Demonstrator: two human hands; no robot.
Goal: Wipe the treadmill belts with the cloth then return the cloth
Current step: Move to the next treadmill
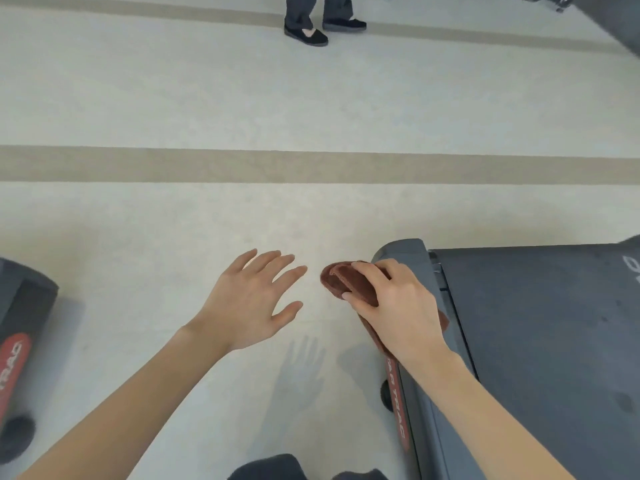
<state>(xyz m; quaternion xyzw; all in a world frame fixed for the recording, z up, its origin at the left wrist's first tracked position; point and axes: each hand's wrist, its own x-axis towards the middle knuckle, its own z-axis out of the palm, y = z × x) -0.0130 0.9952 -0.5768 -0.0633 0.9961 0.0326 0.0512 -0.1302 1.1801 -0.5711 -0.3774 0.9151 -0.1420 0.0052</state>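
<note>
My right hand (pixel 396 303) grips a folded reddish-brown cloth (pixel 341 280) and presses it on the left side rail (pixel 401 252) at the rear end of a dark grey treadmill. The cloth's front fold sticks out left past the rail. The treadmill belt (pixel 540 327) lies to the right of that hand and shows a few darker spots. Over the pale floor, my left hand (pixel 252 299) hovers with fingers spread, holding nothing, a short way left of the cloth.
The rear corner of a second treadmill (pixel 24 313) with a red label is at the left edge. Another person's legs and black shoes (pixel 311 32) stand at the far top. Beige stripes (pixel 311 166) cross the pale floor. Dark equipment (pixel 620 22) fills the top right corner.
</note>
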